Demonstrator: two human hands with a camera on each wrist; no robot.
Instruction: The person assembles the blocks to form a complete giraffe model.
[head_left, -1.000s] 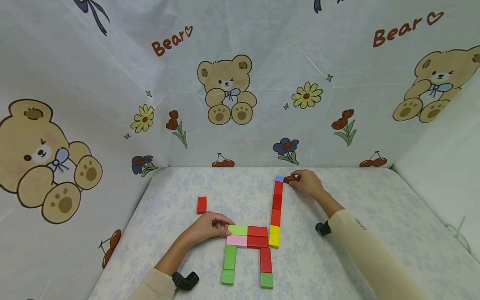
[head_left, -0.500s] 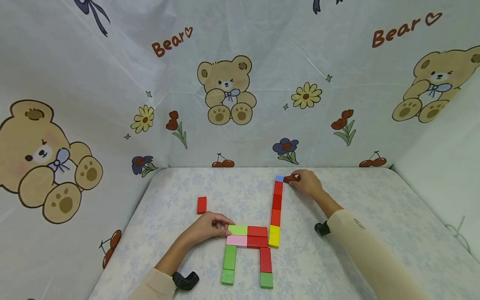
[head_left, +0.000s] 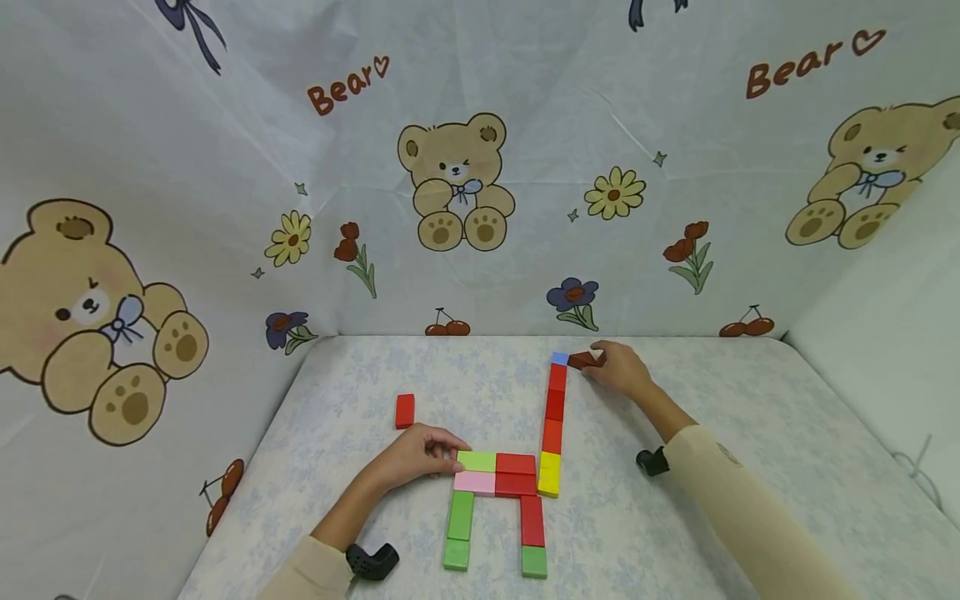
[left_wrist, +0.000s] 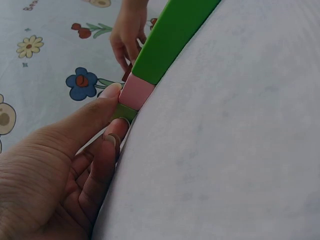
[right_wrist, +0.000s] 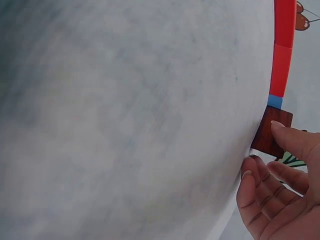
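Note:
Flat coloured blocks lie on the table in a joined figure. At its far upper end my right hand [head_left: 621, 367] pinches a dark brown wooden block [head_left: 581, 360] against the small blue block [head_left: 559, 358]. The thumb lies on the brown block [right_wrist: 273, 132] in the right wrist view, with the other fingers curled below. My left hand [head_left: 416, 454] pinches the left end of the yellow-green block [head_left: 477, 461]. The pink block [head_left: 474, 482] sits right against it. Two red blocks [head_left: 515, 473] adjoin these on the right.
From the yellow block [head_left: 549, 475] several red blocks [head_left: 555, 405] rise in a column to the blue one. Green blocks [head_left: 461, 515] and a red block [head_left: 532, 521] form two legs below. A loose red block [head_left: 405, 411] lies left. A bear-print cloth [head_left: 525, 275] hangs behind.
The brown block's near edge has tilted slightly as my right hand shifts a little to the right. My left hand and the other blocks keep their places.

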